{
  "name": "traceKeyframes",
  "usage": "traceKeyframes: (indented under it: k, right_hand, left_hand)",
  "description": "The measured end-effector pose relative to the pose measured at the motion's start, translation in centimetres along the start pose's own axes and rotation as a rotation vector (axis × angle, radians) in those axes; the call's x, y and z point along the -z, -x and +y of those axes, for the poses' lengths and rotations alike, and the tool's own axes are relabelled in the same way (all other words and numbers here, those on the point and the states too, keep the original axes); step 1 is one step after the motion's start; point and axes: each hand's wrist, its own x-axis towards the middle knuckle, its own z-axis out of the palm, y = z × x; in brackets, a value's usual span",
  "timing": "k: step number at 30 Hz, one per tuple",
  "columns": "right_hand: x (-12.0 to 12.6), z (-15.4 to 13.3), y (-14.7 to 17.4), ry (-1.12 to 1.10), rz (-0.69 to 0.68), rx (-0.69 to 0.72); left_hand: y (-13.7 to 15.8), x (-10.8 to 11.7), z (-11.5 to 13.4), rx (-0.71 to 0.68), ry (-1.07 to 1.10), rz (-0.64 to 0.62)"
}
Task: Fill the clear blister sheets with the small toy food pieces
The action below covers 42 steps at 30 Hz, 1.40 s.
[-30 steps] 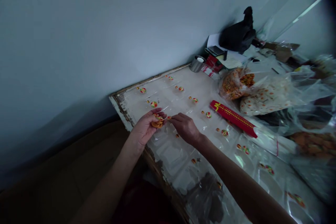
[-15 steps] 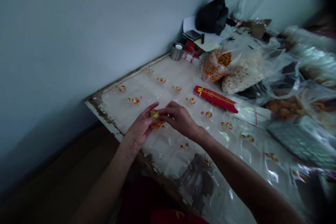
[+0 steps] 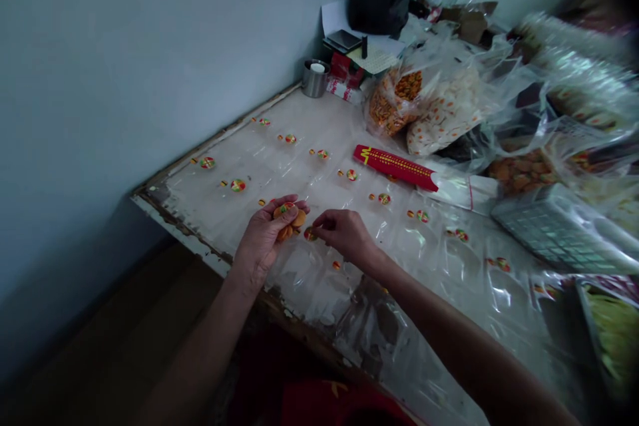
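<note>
Hands (image 3: 260,237) curled, orange discs (image 3: 285,233) in left

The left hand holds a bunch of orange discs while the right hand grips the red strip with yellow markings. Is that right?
Not quite: the head view shows the right hand at a small round piece, while the red strip lies apart from it. The left hand does hold the orange discs.

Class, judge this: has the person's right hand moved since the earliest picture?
Yes. Against the metal cup, the right hand has shifted rightward in the picture and farther below it.
</note>
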Motion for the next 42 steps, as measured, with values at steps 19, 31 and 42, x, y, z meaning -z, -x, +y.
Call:
traceKeyframes:
  k: [19,31,42]
  right_hand:
    - [4.6,1.6,9.0,0.206,0.18,0.195]
    - [5.6,1.0,11.0,0.394,0.191,0.143]
    - [8.7,4.8,14.9,-0.453,0.327,-0.266]
  left_hand:
    - [0.0,-4.5,-3.0,0.168,0.065,0.006]
    - [0.7,-5.3,-4.4,0.285,-0.276,-0.298]
    - [4.0,-9.5,-8.1,0.351,-0.449,-0.452]
